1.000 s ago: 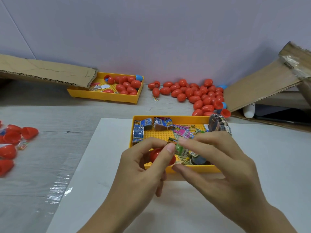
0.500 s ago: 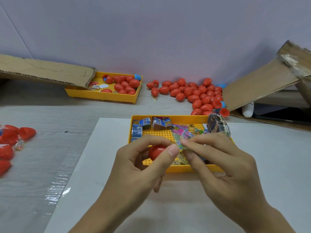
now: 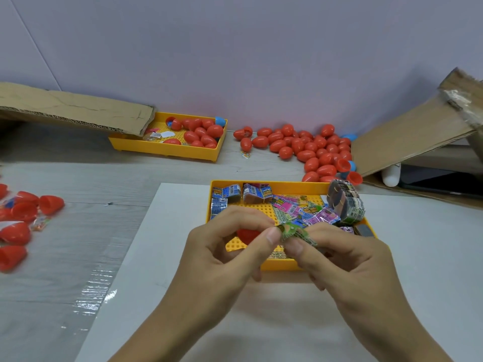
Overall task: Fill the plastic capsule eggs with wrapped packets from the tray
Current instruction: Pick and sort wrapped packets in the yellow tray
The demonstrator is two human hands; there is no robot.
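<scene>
Over the near yellow plastic tray (image 3: 266,183), whose floor is a grid of small studs, the left hand (image 3: 224,254) curls its fingers round a smooth red plastic egg half (image 3: 247,235). The right hand (image 3: 347,259) pinches a crinkled, glossy green packet (image 3: 295,232) between thumb and forefinger, just beside the egg half and touching the left thumb tip. The tray holds more foil-wrapped packets (image 3: 292,209), flat and rectangular, in blue, pink and purple, with a banded stack at its right corner. It sits on a white sheet (image 3: 183,257) on the grey wood-grain table (image 3: 65,178). Further back, closed red eggs (image 3: 308,146) lie heaped by a slanted cardboard flap (image 3: 407,137), and a second yellow tray (image 3: 167,150) holds more. Open red halves (image 3: 15,231) lie at the left edge.
</scene>
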